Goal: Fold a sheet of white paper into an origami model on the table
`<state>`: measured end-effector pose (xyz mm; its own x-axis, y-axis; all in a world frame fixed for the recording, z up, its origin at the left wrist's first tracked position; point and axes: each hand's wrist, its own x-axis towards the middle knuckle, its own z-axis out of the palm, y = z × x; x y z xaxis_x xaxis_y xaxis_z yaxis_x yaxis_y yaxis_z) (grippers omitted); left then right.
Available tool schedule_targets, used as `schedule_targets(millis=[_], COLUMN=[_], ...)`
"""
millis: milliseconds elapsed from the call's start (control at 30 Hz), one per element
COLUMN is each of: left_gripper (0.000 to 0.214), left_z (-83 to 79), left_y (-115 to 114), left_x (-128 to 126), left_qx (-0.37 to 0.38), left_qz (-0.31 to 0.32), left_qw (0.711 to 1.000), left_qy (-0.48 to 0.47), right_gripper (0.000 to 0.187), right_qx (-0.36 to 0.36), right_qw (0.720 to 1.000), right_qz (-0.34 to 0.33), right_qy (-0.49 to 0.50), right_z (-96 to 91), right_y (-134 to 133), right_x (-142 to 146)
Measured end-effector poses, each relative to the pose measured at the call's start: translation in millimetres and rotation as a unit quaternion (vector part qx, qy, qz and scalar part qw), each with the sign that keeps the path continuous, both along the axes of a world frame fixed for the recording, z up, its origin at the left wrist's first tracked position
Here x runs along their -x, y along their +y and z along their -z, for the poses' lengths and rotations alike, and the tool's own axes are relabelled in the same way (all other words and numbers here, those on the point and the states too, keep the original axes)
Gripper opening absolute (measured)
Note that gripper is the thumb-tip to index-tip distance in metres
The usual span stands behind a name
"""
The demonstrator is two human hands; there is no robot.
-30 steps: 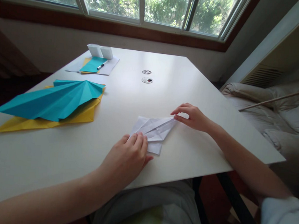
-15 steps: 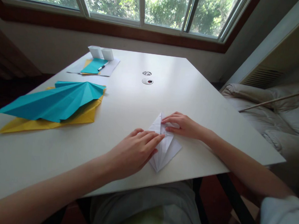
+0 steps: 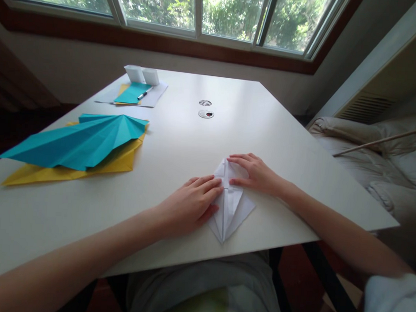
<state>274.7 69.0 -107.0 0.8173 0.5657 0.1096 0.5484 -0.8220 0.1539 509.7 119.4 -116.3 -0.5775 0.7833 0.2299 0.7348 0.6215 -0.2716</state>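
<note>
A sheet of white paper [image 3: 232, 206], folded into a pointed kite-like shape with a crease down its middle, lies flat near the table's front edge. My left hand [image 3: 196, 201] rests along its left side, fingers stretched out with their tips on the paper. On the upper right part lies my right hand [image 3: 256, 173], its fingers spread, the index finger near the top point and the thumb lower down. Parts of the paper's left and upper right edges are hidden under my fingers.
On the white table [image 3: 173, 139], a pleated teal paper piece [image 3: 84, 140] lies over a yellow one [image 3: 117, 160] at the left. Farther back are white paper boxes [image 3: 151, 77], teal paper [image 3: 132, 92] and a pen [image 3: 144, 93]. Round table grommets [image 3: 205, 114] sit mid-table.
My left hand has drawn back leftward from the paper's centre, baring the middle crease. My right fingers have shifted slightly up toward the top point.
</note>
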Motion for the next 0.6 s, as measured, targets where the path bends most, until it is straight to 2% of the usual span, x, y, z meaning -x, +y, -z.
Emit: schedule_targets(millis=[100,300,433,500,600], left_gripper=[0.035,0.032,0.035,0.033,0.030], left_z=[-3.6,-4.4,-3.4,-3.8,-3.6], left_y=[1.0,-0.8,1.9,5.6,11.3], left_x=[1.0,1.3,1.9,4.0,7.4], left_qx=[-0.001,-0.009,0.005,0.002,-0.030], left_qz=[0.001,-0.001,0.029,0.008,-0.080], left_qw=[1.000,1.000,0.999,0.999,0.994], left_qy=[0.002,-0.004,-0.032,-0.054,-0.072], right_gripper=[0.061,0.038,0.045,0.051,0.053], right_qx=[-0.006,-0.002,0.013,0.018,0.019], right_qw=[1.000,1.000,1.000,0.999,0.999], right_qz=[0.019,0.008,-0.025,-0.036,-0.043], right_qy=[-0.009,0.005,-0.002,-0.014,-0.019], right_z=[0.0,-6.5,-10.7,-10.4,-8.2], right_y=[1.4,-1.2,-11.0,-15.0,-17.4], right_x=[-2.6,-1.9,4.7,7.2,8.3])
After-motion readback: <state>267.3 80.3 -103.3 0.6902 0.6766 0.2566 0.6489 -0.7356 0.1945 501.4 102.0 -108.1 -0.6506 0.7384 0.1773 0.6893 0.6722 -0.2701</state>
